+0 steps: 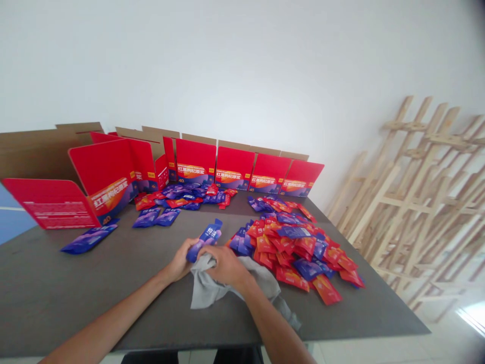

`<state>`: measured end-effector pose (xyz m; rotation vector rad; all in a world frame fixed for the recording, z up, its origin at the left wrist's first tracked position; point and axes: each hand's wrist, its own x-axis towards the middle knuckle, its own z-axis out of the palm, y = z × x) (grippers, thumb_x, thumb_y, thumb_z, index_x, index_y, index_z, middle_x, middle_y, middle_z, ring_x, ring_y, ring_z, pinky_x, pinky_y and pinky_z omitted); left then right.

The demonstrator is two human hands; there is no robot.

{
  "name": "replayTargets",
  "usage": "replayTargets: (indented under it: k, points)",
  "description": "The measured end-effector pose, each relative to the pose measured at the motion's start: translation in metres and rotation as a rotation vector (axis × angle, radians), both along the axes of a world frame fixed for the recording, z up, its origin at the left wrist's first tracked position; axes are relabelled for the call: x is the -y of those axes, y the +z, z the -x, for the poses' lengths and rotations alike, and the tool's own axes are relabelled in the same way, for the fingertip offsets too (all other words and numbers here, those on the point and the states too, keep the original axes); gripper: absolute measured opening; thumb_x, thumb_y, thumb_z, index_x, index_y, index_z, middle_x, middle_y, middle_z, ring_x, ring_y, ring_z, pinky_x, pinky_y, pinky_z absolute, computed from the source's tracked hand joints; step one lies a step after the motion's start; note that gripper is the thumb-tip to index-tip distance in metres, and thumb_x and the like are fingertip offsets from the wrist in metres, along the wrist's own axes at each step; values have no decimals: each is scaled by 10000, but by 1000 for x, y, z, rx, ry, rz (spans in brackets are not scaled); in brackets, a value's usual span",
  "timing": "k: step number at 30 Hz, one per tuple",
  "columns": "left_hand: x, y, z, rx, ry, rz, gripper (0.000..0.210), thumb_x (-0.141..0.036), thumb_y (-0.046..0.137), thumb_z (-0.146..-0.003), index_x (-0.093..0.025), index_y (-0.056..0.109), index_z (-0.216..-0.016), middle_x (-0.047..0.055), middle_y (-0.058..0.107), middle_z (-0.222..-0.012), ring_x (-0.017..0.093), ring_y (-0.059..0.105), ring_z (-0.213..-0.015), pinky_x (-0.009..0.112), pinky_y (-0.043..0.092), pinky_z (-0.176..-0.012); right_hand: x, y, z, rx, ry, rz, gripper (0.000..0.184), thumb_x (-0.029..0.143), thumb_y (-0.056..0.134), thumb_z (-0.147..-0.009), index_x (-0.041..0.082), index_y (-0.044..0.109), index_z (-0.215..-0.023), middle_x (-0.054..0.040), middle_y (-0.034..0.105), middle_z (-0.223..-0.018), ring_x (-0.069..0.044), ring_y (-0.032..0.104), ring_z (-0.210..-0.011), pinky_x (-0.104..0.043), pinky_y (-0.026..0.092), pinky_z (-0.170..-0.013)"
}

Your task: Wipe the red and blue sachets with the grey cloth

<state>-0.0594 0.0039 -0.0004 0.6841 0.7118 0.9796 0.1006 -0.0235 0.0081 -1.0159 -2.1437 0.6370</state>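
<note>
In my left hand [182, 260] is a purple-blue pouch [210, 233], tilted with its spout end pointing away from me. My right hand [223, 265] is closed on a grey cloth [206, 293] and presses it against the lower part of the pouch. More of the cloth trails over the table under my right wrist. Just right of my hands lies a large heap of red pouches [282, 242] mixed with purple ones. My right fingertips are partly hidden by the cloth.
Open red cartons [233, 167] line the back of the grey table [151, 288], with larger ones [106, 192] at the left. Another pile of pouches [185, 192] lies before them. A single purple pouch [89, 240] is at the left. Wooden easels [409, 212] lean at the right.
</note>
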Motion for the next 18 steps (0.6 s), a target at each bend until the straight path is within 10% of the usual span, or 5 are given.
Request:
replayTargets:
  k: [10, 18]
  points:
    - [6, 4, -4, 19, -49, 12, 314, -200, 614, -739, -152, 728, -1027, 46, 768, -839, 285, 716, -892, 325, 531, -779, -9, 1, -5, -274, -391, -88, 312, 86, 471, -749, 211, 588, -1009, -21, 680, -954, -163, 634, -880, -252, 467, -808]
    - [-4, 8, 6, 68, -62, 106, 194, -239, 556, -848, -128, 712, -883, 72, 741, -815, 218, 710, -754, 334, 557, -775, 0, 1, 3, -65, -25, -49, 377, 72, 513, -717, 243, 637, -1030, 7, 687, -984, -149, 646, -885, -229, 470, -821]
